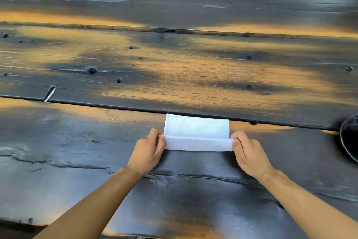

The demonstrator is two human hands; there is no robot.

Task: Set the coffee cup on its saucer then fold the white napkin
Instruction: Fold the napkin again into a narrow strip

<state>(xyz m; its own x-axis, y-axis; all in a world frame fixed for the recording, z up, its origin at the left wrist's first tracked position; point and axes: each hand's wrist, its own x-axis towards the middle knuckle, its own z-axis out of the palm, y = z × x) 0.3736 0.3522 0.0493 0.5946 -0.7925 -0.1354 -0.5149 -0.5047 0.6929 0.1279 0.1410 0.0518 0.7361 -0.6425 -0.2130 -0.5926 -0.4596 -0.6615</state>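
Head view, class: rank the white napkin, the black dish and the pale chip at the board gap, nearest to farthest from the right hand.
1. White napkin: pinched by the right hand.
2. Black dish: at the right edge.
3. Pale chip: far left, at the board gap.

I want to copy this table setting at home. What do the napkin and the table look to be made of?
The napkin looks like white woven cloth, matte, with a stitched hem along its far edge; it could be thick paper. The table is rough wooden planks with knots, cracks and grain, apparently charred or stained dark with a slight sheen.
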